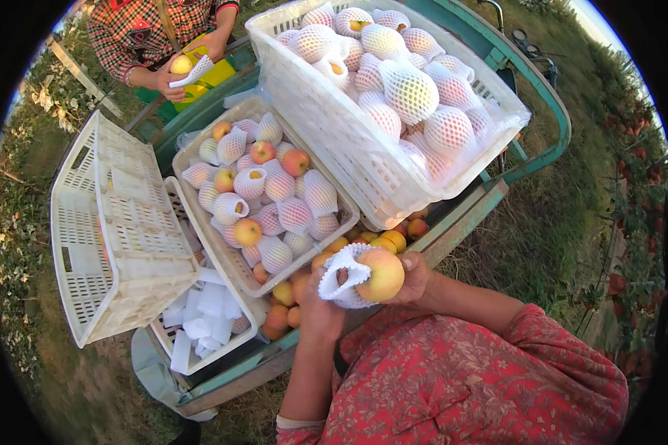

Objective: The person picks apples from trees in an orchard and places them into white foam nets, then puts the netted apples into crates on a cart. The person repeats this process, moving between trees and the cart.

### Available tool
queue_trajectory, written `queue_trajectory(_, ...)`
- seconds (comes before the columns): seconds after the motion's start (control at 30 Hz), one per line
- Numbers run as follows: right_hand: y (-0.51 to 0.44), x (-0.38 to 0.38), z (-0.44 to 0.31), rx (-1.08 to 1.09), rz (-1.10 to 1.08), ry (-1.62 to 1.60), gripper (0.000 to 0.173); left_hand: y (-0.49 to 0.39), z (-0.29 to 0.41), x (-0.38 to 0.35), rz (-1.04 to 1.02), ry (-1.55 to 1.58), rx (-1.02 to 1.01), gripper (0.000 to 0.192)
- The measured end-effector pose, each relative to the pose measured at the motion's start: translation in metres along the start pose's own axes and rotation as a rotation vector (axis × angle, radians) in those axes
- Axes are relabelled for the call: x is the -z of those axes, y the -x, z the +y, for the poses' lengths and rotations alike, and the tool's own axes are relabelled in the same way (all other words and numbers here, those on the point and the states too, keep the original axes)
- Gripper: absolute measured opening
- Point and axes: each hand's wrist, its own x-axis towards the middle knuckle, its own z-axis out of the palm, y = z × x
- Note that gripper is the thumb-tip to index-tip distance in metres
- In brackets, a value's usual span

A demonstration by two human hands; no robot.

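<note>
My left hand (pixel 322 311) holds a white foam fruit net (pixel 339 283), its mouth stretched wide around a dark gap. In my right hand (pixel 414 278) is a yellow-red apple (pixel 381 274), its left side against the net's rim. Both hands are raised over the near side of a green cart bed. Below them lie loose bare apples (pixel 281 311). Just beyond is a white plastic crate (pixel 267 289) of netted apples (pixel 295 216), with a few bare ones (pixel 248 231) on top. My fingers are partly hidden behind the net and apple.
A taller, plastic-lined crate (pixel 334 150) full of netted apples stands at the back right. At left, an empty white crate (pixel 145 239) is tipped on its side above folded foam nets (pixel 206 311). Across the cart, a person (pixel 156 33) holds an apple and a net. Green metal rails (pixel 556 128) edge the cart.
</note>
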Motion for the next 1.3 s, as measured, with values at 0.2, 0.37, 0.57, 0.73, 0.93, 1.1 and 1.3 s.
queue_trajectory(0.2, -0.004, 0.002, 0.002, -0.004, 0.025, -0.094, 0.068, -0.003, 0.006, -0.004, 0.015, 0.171, 0.099, 0.029)
queue_trajectory(0.37, -0.008, -0.001, 0.007, 0.003, 0.045, -0.143, 0.07, -0.002, 0.011, -0.003, -0.03, 0.245, 0.132, 0.037)
queue_trajectory(0.57, -0.017, -0.025, 0.01, 0.003, 0.11, 0.065, 0.077, 0.001, 0.027, -0.001, -0.023, 0.097, -0.047, 0.031)
queue_trajectory(0.73, -0.023, -0.038, 0.017, 0.081, 0.268, 0.483, 0.079, 0.023, 0.038, 0.006, 0.163, -0.822, -0.416, 0.021)
queue_trajectory(0.93, -0.034, -0.014, 0.046, 0.298, 0.468, 0.85, 0.067, 0.027, 0.018, 0.006, -0.149, -1.398, -1.028, 0.03)
queue_trajectory(1.1, -0.035, -0.027, 0.046, 0.375, 0.451, 0.819, 0.062, 0.029, 0.014, 0.017, -0.035, -0.786, -0.51, 0.046)
queue_trajectory(1.3, -0.02, -0.03, 0.042, 0.246, 0.107, 1.459, 0.067, 0.025, 0.017, 0.02, 0.052, -0.356, -0.103, 0.064)
